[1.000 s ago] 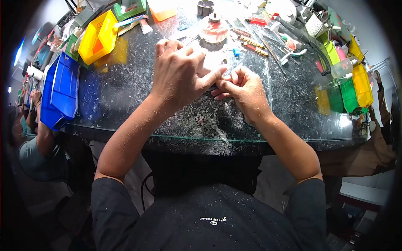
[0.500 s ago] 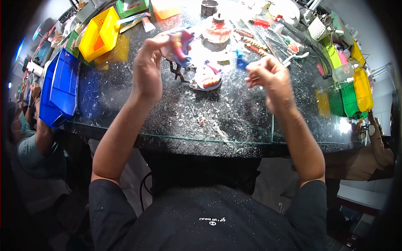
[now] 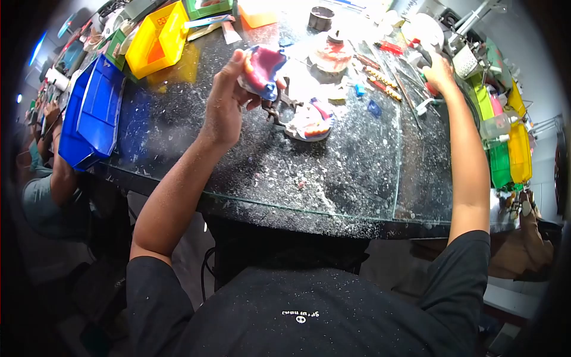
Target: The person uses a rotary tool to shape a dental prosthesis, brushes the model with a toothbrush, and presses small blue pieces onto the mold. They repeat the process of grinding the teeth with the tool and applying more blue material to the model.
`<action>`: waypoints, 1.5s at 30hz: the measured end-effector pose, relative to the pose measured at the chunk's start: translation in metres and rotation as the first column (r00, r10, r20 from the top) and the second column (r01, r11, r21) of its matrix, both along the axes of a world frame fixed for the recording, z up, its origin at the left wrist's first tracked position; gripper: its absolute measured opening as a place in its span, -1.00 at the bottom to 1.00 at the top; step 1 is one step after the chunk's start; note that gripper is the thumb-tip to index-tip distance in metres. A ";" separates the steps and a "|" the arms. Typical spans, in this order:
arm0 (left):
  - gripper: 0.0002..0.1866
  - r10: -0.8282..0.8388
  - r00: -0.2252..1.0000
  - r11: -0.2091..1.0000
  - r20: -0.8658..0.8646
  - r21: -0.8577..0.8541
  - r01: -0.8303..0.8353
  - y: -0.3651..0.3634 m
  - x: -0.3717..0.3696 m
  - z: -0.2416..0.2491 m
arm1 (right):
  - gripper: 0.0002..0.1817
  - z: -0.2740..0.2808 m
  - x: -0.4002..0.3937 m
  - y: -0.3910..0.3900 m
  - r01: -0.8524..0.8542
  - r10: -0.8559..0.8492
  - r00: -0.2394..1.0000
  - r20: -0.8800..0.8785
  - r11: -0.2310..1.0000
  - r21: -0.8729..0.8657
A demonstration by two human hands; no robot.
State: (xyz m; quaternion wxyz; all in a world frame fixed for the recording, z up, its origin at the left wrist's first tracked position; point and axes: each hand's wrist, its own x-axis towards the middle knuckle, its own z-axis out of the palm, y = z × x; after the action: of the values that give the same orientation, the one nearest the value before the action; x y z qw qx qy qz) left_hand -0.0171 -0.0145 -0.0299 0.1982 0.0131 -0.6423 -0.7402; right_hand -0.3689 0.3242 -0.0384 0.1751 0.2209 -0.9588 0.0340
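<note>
My left hand (image 3: 229, 101) is closed around the upper half of a dental model, a plaster cast with a pink and blue wax base (image 3: 264, 66) and a row of teeth. It is raised and tilted, with its inner side showing. A dark metal articulator hinge (image 3: 273, 113) is just below it. The lower plaster cast (image 3: 308, 128), with pink wax and teeth, rests on the bench. My right hand (image 3: 439, 76) is stretched to the far right, its fingers curled at a dark tool (image 3: 422, 58) among the instruments. Its fingertips are partly hidden. Small blue wax pieces (image 3: 373, 108) lie between the hands.
Another plaster model (image 3: 332, 53) stands behind the cast, beside a dark metal ring (image 3: 321, 19). Carving tools (image 3: 380, 80) lie to its right. Yellow (image 3: 157, 38) and blue bins (image 3: 92, 113) stand left, more bins right. White shavings cover the black bench (image 3: 262, 172). People sit at both sides.
My right hand has moved from beside the blue wax to the tools at the far right. A blue wax piece now lies apart from it. My left hand has turned the upper cast slightly.
</note>
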 end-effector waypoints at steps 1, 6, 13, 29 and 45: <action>-0.38 -0.003 1.000 1.000 -0.001 -0.027 0.003 -0.005 0.000 -0.003 | -0.39 -0.006 -0.008 0.003 -0.007 0.007 1.000 0.003 0.999 -0.033; -0.38 0.142 0.989 0.987 -0.044 -0.076 -0.145 -0.002 0.006 0.003 | -0.57 0.012 0.009 0.003 -0.344 0.312 0.924 -0.220 0.931 -0.125; -0.46 0.280 0.931 0.952 -0.235 -0.057 -0.301 0.006 0.002 0.017 | -0.77 0.079 0.176 -0.074 -0.622 0.608 0.783 -0.128 0.769 -0.150; -0.45 0.395 0.901 0.890 -0.178 -0.171 -0.423 0.001 0.007 0.006 | -0.31 0.056 0.294 -0.151 -0.618 0.595 0.786 0.168 0.748 0.240; -0.44 0.174 0.889 0.927 -0.424 -0.234 -0.293 -0.009 -0.033 0.019 | -0.34 0.059 0.275 -0.163 -0.493 0.473 0.868 0.152 0.788 0.369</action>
State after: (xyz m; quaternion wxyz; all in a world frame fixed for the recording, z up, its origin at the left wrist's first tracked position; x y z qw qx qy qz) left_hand -0.0498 -0.0235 -0.0110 0.4120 -0.0879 -0.6844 -0.5951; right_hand -0.0936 0.1612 0.0208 0.0876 0.4883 -0.8612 -0.1111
